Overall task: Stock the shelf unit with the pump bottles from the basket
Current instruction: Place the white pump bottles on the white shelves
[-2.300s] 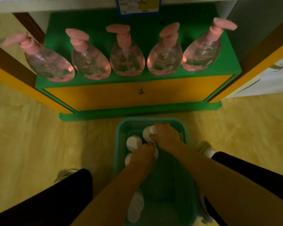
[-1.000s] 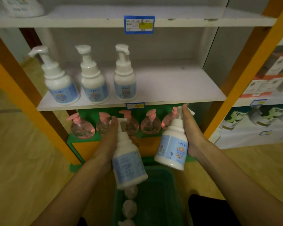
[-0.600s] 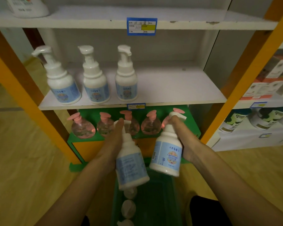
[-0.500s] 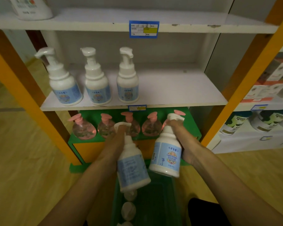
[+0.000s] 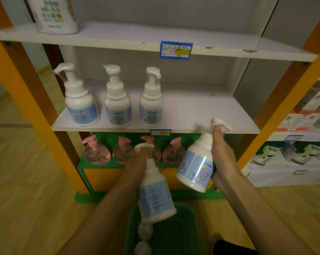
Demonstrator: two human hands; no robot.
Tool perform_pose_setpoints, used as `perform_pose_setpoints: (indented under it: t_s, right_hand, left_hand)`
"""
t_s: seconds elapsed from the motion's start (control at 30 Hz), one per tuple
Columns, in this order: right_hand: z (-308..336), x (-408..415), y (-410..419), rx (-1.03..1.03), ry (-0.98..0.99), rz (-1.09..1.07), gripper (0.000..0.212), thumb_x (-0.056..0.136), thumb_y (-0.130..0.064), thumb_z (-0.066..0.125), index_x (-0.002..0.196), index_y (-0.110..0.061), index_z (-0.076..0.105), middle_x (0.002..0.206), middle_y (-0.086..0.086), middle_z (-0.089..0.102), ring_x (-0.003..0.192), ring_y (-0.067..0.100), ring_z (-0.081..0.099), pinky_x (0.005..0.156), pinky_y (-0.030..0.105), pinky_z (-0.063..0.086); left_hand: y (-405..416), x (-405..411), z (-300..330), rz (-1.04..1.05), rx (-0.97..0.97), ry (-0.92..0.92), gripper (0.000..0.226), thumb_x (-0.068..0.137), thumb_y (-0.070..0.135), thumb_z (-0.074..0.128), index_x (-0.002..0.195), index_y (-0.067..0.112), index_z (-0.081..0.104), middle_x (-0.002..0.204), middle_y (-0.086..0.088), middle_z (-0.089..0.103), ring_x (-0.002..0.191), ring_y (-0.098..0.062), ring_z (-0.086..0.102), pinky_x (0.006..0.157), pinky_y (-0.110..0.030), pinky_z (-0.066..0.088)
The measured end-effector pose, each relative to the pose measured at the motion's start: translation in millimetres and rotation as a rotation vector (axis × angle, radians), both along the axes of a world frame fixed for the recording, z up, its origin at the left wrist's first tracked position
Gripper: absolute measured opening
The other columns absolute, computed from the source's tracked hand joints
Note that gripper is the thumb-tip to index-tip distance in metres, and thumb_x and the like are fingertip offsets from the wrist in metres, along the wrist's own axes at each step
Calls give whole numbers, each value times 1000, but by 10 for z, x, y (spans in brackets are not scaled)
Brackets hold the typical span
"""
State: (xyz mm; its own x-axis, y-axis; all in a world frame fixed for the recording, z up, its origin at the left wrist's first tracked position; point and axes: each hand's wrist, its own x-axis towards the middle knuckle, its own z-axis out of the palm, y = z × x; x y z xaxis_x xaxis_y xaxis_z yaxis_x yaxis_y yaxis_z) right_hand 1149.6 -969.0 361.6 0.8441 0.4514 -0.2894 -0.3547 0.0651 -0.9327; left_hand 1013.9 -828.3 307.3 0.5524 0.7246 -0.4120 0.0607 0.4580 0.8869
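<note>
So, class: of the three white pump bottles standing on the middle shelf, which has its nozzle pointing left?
The leftmost bottle, nearest the orange post. Its nozzle points left; the middle bottle's faces roughly forward and the right bottle's points right.

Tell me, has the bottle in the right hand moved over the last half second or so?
Yes. The bottle in the right hand has risen toward the middle shelf: its pump head now overlaps the shelf's front edge, where before it sat below it.

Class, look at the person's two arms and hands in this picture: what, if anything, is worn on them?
Nothing shows on them: the left hand and right hand are bare, with no gloves, rings, watch or bands visible. Both forearms are uncovered, with no sleeve in view.
</note>
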Motion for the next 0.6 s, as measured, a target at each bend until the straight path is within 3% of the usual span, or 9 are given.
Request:
perform_pose_setpoints:
  t_s: [0.1, 0.2, 0.23, 0.3, 0.37, 0.5, 0.6]
  right_hand:
    - [226, 86, 131, 10, -152, -91, 44, 87, -63, 49, 93, -22, 62, 82, 11, 71, 67, 17, 72, 60, 32, 59]
    - [441, 167, 303, 22, -308, -94, 43, 91, -55, 47, 99, -16, 62, 98, 16, 70, 82, 22, 70, 74, 37, 59]
    - [495, 195, 365, 16, -359, -92, 41, 92, -53, 47, 99, -15, 61, 93, 14, 69, 79, 19, 69, 72, 35, 59]
    - [570, 248, 486, 24, -431, -93, 32, 94, -50, 48, 93, -20, 58, 80, 1, 66, 66, 7, 66, 61, 28, 55]
    - [597, 302, 600, 39, -480, -80, 21, 95, -47, 49, 91, -27, 56, 78, -7, 64, 63, 0, 65, 61, 25, 54]
    - [624, 431, 789, 99, -538, 7, 13, 98, -35, 48, 98, -26, 57, 91, -6, 64, 83, 7, 62, 81, 29, 52]
    - [616, 535, 883, 112, -570, 101, 18, 100, -30, 45, 114, -26, 54, 102, -4, 61, 93, 8, 59, 85, 26, 48]
  left_hand:
    - [-11, -2, 100, 13, -19, -20, 22, 93, 36, 49, 95, 17, 61, 62, -1, 68, 49, -10, 66, 43, -21, 50]
    - [-25, 1, 229, -1, -103, 13, 38, 90, 42, 52, 114, 12, 57, 97, -12, 65, 87, -27, 66, 77, -40, 56]
    - [-17, -3, 266, 2, -152, 23, 44, 89, 43, 54, 118, 10, 54, 104, -16, 61, 98, -33, 62, 90, -47, 51]
    - [10, -7, 281, 10, -189, -9, 48, 89, 44, 54, 120, 7, 52, 107, -18, 56, 108, -36, 57, 101, -51, 44]
    - [-3, 17, 284, 42, -208, -31, 41, 88, 46, 54, 111, 11, 54, 101, -14, 59, 101, -34, 59, 98, -51, 45]
    - [16, 53, 240, 84, -241, -41, 30, 89, 46, 54, 85, 17, 52, 88, -11, 59, 95, -33, 60, 96, -53, 47]
    - [38, 80, 205, 71, -242, -44, 31, 86, 51, 55, 89, 20, 55, 93, -11, 63, 93, -32, 63, 93, -53, 49]
